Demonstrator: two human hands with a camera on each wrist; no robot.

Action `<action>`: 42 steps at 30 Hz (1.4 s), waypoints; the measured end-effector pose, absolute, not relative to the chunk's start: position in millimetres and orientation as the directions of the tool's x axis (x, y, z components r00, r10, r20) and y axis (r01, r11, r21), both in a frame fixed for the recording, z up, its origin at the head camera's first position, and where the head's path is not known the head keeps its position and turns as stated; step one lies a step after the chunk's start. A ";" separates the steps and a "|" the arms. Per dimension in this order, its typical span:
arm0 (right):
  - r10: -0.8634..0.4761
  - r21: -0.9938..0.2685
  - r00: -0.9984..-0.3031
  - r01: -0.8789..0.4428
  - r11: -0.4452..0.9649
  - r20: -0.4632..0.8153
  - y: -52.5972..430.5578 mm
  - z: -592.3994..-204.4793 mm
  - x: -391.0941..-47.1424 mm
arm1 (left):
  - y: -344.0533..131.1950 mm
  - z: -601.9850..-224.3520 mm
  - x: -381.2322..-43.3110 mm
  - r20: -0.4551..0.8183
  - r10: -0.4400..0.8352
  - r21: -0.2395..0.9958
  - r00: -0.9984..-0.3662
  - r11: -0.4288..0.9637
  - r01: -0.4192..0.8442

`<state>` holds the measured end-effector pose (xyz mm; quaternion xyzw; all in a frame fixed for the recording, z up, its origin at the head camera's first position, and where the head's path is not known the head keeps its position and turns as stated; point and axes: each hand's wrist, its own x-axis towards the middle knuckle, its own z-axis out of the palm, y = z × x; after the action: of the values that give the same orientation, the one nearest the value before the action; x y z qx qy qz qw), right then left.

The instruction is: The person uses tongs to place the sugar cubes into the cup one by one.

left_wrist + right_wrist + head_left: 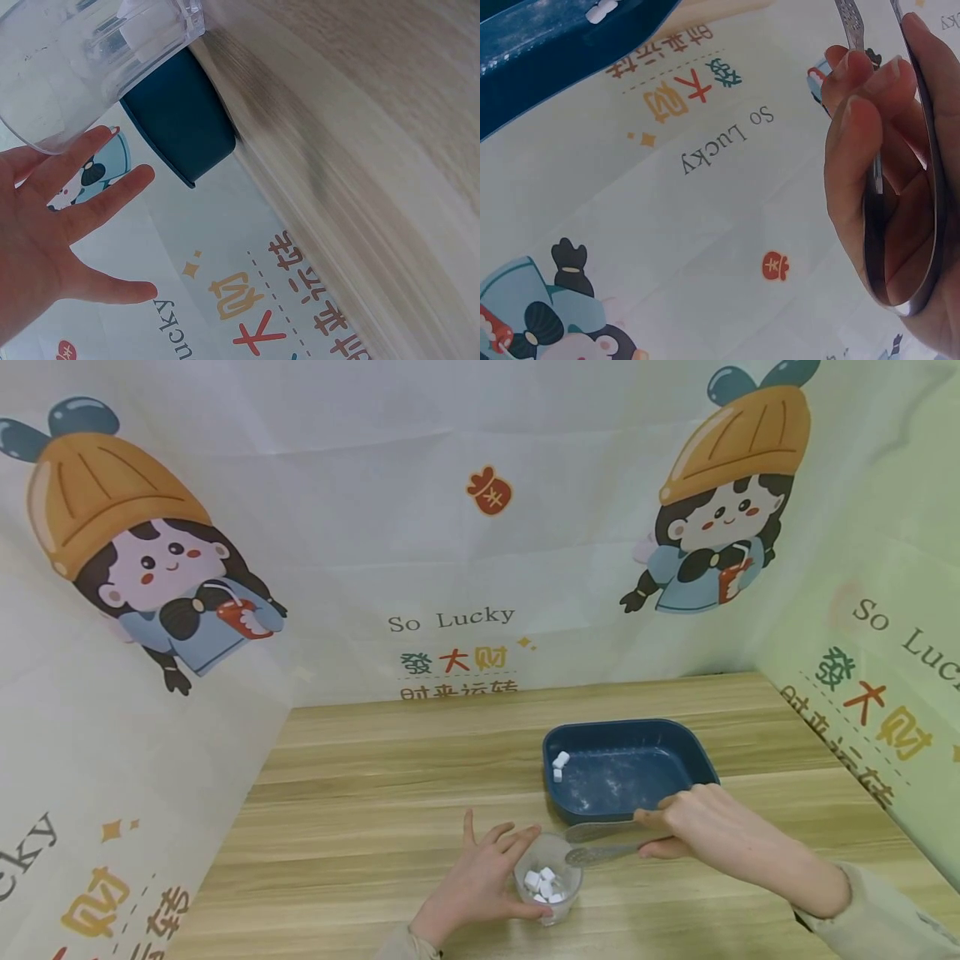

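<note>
A clear cup (550, 917) with several small white cubes (546, 878) in it stands on the table. My left hand (491, 870) holds its side between thumb and index finger, the other fingers spread; the left wrist view shows these fingers (105, 206) splayed beside the clear wall. My right hand (701, 827) grips metal tongs (607, 853), their bend lying in the palm in the right wrist view. The tongs' two tips are apart, at the cup's right rim, with no cube seen between them. Behind, a dark blue tray (630, 814) has white cubes (559, 766) at its left end.
The wood-grain table (360, 810) extends left of the cup and around the tray. A printed white cloth (360, 552) with cartoon figures hangs at the back and both sides. The tray's near wall is close behind the tongs.
</note>
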<state>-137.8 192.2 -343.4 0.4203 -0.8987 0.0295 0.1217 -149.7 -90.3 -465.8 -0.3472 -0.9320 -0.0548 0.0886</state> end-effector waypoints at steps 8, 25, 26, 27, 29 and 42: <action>-0.734 0.010 -0.640 -0.752 0.659 0.228 205.4 -345.8 -143.4 | -90.0 -464.5 -148.3 0.202 0.632 0.057 -0.748 0.755 0.654; -0.686 0.027 -0.671 -0.709 0.705 0.282 245.4 -355.1 -182.1 | -90.3 -463.6 -149.0 0.199 0.631 0.049 -0.750 0.757 0.651; -0.681 0.018 -0.686 -0.701 0.713 0.258 245.6 -352.2 -182.7 | -90.4 -463.8 -148.9 0.199 0.633 0.047 -0.748 0.756 0.653; -0.676 0.013 -0.694 -0.695 0.719 0.248 246.4 -351.4 -184.2 | -90.4 -463.9 -148.8 0.201 0.635 0.044 -0.746 0.755 0.654; -0.670 0.007 -0.706 -0.687 0.727 0.227 248.1 -350.1 -187.9 | -90.6 -464.1 -148.8 0.204 0.637 0.037 -0.743 0.754 0.656; -0.627 -0.011 -0.758 -0.639 0.769 0.179 256.4 -351.5 -213.0 | -90.1 -463.4 -148.7 0.195 0.636 0.037 -0.747 0.756 0.653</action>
<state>-213.0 256.4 -351.5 0.3380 -0.9368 0.0358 0.0825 -148.7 -90.1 -463.4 -0.3453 -0.9332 -0.0516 0.0854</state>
